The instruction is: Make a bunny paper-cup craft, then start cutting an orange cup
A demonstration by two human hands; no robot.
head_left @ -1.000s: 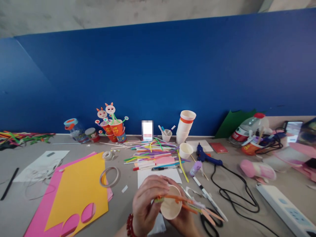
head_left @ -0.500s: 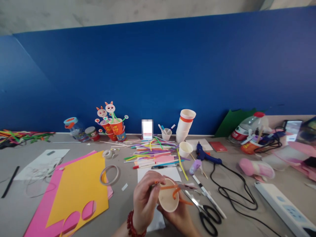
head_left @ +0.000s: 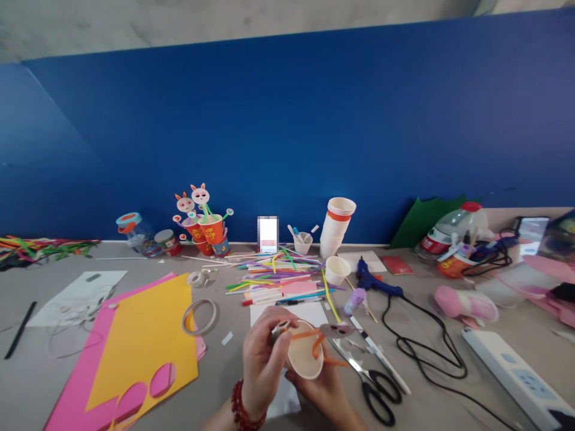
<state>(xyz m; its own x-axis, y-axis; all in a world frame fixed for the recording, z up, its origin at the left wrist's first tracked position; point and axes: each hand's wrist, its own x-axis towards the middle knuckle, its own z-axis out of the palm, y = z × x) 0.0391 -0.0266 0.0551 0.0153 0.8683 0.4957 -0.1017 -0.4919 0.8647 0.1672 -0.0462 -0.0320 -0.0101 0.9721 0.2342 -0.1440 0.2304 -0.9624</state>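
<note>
I hold a pale paper cup (head_left: 304, 358) low in the middle of the view, its mouth turned towards me. My right hand (head_left: 327, 390) cradles the cup from below. My left hand (head_left: 263, 362), with a red bead bracelet at the wrist, pinches an orange pipe cleaner (head_left: 314, 342) at the cup's left rim. The pipe cleaner runs across the cup's mouth and bends down to the right. A small pinkish cut-out (head_left: 336, 328) sits at its right end.
Black-handled scissors (head_left: 371, 377) and a white pen (head_left: 380, 354) lie just right of my hands. Yellow card (head_left: 139, 341) on pink card, tape rings (head_left: 199, 316), a heap of straws (head_left: 278, 276), stacked cups (head_left: 336, 227), a blue glue gun (head_left: 375, 282) with its black cord and a power strip (head_left: 512, 374) cover the table.
The pipe cleaner, which stuck out straight to the right a second ago, is now bent across the cup's mouth. The cup and both hands have shifted slightly up and left.
</note>
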